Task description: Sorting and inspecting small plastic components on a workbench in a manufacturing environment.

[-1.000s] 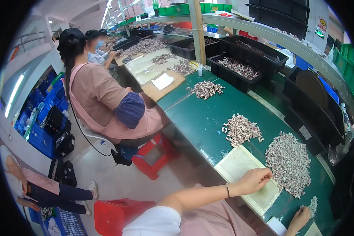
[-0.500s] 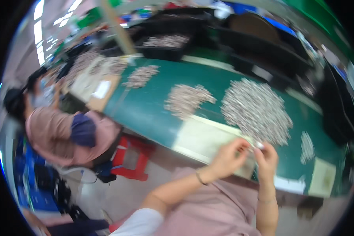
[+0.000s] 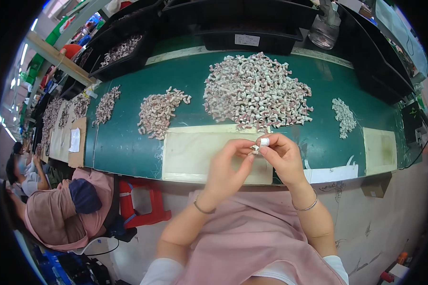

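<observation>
1. Shows at far left a seated co-worker (image 3: 62,209) in a pink apron with a dark blue sleeve, beside a red stool (image 3: 145,204).
2. Next, along the green table (image 3: 123,152), shows a brown board (image 3: 79,157) with a white paper (image 3: 75,140) on it.
3. Then a narrow heap (image 3: 107,105) of purplish and whitish pieces, with a black bin (image 3: 123,66) of similar pieces behind.
4. Farther right, a medium heap (image 3: 159,111) of short, curved pieces, just beyond the corner of a pale mat (image 3: 188,154).
5. Over that mat, brings the left hand (image 3: 228,166) close to the right, thumb and forefinger nearly together on a small pale piece (image 3: 255,149).
6. Beyond the fingertips, a large heap (image 3: 257,90) of whitish, reddish-marked pieces.
7. With the right hand (image 3: 285,156), pinches the same piece from its other side, fingers bent; shows a white cover (image 3: 265,142) at the fingertips, cannot tell whether worn or held.
8. Beside the right wrist, a white sheet (image 3: 333,175) at the near table edge; behind, a clear container (image 3: 324,33).
9. At right, a small pale heap (image 3: 343,116), then a second mat (image 3: 380,151).
</observation>
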Available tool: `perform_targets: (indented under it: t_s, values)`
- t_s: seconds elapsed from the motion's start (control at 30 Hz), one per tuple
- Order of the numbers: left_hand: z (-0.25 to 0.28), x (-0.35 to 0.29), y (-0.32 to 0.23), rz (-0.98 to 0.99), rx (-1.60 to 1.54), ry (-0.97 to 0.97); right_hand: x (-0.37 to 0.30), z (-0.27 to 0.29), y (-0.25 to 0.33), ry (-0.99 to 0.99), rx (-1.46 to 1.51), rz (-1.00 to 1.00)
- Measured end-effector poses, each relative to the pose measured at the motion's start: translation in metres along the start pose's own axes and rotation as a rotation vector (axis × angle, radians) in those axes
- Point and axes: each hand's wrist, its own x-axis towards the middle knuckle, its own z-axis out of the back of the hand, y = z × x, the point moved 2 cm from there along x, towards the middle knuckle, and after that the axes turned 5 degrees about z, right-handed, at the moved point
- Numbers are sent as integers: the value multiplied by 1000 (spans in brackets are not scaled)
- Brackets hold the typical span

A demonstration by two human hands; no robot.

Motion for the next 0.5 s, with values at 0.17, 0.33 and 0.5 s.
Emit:
perform_targets:
  t_s: [0.17,0.33,0.5]
  values:
    - [0,1,0,4,-21,16,1,3,-3,46,-6,2]
    - [-1,-2,6,7,-22,4,-1,6,-2,89,-146,70]
    - [-4,-3,5,34,-33,-30,-9,-8,8,36,-359,285]
